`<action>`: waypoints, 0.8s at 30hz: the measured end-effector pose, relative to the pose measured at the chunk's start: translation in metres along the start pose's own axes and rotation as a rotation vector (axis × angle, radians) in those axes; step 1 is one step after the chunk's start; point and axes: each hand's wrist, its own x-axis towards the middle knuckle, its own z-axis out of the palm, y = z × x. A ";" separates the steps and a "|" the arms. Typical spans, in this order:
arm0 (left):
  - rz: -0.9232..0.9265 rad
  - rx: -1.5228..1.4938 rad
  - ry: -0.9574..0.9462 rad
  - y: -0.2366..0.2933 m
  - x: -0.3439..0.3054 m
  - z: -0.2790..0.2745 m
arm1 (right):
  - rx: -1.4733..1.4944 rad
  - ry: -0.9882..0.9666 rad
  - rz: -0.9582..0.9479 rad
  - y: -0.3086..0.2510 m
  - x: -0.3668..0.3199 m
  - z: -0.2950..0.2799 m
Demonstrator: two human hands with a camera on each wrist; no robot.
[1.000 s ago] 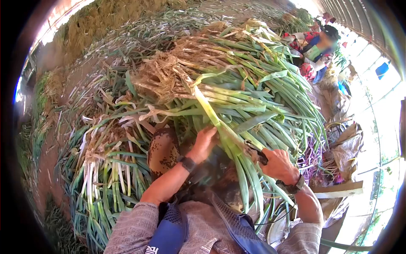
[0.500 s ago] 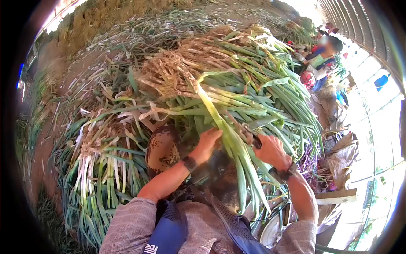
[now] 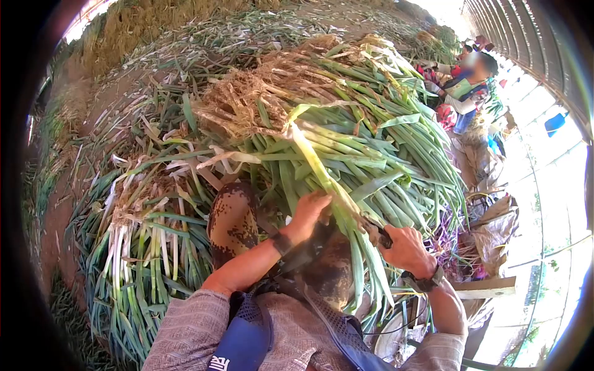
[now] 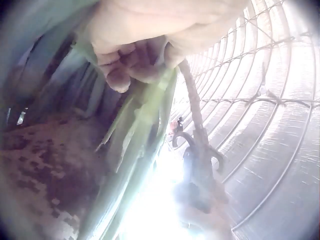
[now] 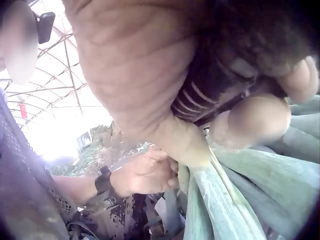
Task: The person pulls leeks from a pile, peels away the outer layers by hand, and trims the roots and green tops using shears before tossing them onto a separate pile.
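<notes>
My left hand [image 3: 310, 213] grips a long green onion [image 3: 309, 154] partway along its stalk, with the root end pointing away and the leaves hanging toward my lap. Its curled fingers [image 4: 119, 80] wrap the stalk in the left wrist view. My right hand [image 3: 409, 250] holds a narrow rusty-bladed knife-like tool [image 4: 194, 105] by its dark ribbed handle [image 5: 192, 100]. In the head view, the blade lies right beside the onion's leaves, just right of the left hand. Near the handle, the tool has hook-shaped side pieces.
A big heap of green onions [image 3: 346, 93] with brown roots lies in front. Another pile [image 3: 148, 247], with white stalks, is at the left. Loose leaves litter the ground [image 3: 80, 179]. Another person [image 3: 470, 86] sits at the far right, near brown sacking [image 3: 495, 229] and a wooden board [image 3: 486, 287].
My right hand with the tool rose inward, then came back down and rightward beside the leaves. My left hand keeps its hold on the onion and has shifted slightly down and right.
</notes>
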 end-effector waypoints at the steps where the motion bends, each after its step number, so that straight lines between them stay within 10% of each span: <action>1: 0.007 0.015 0.027 0.002 -0.002 0.004 | 0.021 -0.007 0.014 0.000 0.003 0.002; 24: 0.037 0.095 0.122 0.021 -0.001 0.009 | 0.036 0.008 -0.142 -0.013 0.066 -0.015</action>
